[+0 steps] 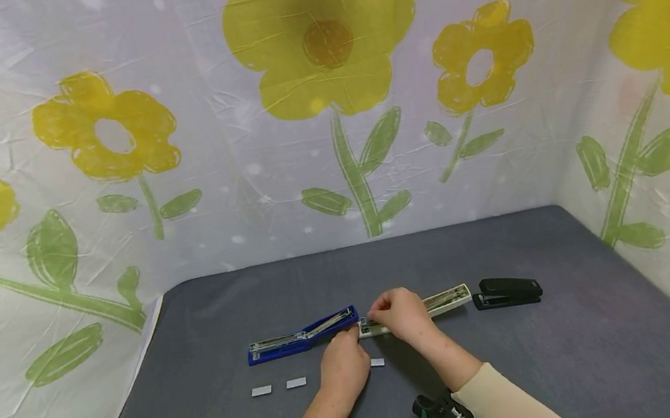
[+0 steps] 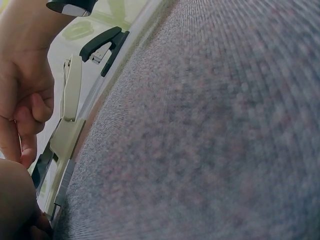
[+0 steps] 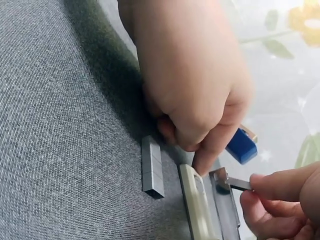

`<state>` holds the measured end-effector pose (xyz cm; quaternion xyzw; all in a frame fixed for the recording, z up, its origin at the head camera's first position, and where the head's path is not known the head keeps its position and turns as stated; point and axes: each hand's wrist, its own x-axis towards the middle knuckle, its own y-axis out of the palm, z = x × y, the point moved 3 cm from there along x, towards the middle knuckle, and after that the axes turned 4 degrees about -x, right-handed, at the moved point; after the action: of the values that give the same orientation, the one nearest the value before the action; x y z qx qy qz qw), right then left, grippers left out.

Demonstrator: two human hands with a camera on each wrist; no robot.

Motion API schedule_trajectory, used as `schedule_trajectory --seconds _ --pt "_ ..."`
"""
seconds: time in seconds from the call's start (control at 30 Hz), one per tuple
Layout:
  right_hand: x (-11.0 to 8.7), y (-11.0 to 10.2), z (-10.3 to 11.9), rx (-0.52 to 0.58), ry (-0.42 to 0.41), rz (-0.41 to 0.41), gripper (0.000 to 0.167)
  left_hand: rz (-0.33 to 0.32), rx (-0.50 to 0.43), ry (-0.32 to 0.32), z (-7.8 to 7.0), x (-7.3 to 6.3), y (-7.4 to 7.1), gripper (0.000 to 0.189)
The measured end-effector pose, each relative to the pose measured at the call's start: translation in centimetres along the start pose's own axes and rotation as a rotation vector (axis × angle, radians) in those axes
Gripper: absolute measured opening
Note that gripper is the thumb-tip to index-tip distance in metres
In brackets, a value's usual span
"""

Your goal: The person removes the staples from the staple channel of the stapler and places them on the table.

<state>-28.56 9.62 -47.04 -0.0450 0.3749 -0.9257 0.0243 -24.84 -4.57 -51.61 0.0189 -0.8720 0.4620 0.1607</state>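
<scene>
A cream stapler (image 1: 448, 299) lies unfolded on the grey table, its metal magazine exposed. My left hand (image 1: 343, 365) is at its left end, curled fingers holding the cream base (image 3: 194, 192) there; the thumb's contact is partly hidden. Over the magazine (image 3: 227, 210), my right hand (image 1: 402, 314) pinches a thin silver strip of staples (image 3: 240, 184) between thumb and finger. The strip's far end meets the magazine's metal front. Another strip of staples (image 3: 152, 167) lies on the table beside the base, close to my left hand.
An unfolded blue stapler (image 1: 277, 348) lies to the left, its tip by my left hand. A black stapler (image 1: 507, 291) stands closed at the right. Two more staple strips, a left one (image 1: 261, 391) and a right one (image 1: 296, 383), lie in front. Flowered cloth (image 1: 231, 202) hangs behind.
</scene>
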Motion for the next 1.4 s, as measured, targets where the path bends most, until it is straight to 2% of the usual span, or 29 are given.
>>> schedule_trajectory --seconds 0.13,0.57,0.9,1.13,1.4 --pt "0.1 0.2 -0.1 0.053 0.021 0.009 0.007 -0.01 0.004 0.009 0.0 0.0 0.1 0.026" --pt "0.1 0.1 -0.1 0.029 0.019 0.034 0.006 -0.004 0.002 0.003 0.1 0.0 0.2 0.027" --pt "0.1 -0.6 0.2 0.064 0.047 0.048 0.007 -0.016 0.004 0.014 0.1 0.0 -0.1 0.027" --pt "-0.3 -0.7 0.1 0.104 0.046 0.025 0.007 -0.001 0.004 0.006 0.2 -0.1 0.2 0.027" --pt "-1.0 -1.2 -0.2 0.161 0.062 0.016 0.009 -0.019 0.01 0.02 0.1 -0.1 0.1 0.023"
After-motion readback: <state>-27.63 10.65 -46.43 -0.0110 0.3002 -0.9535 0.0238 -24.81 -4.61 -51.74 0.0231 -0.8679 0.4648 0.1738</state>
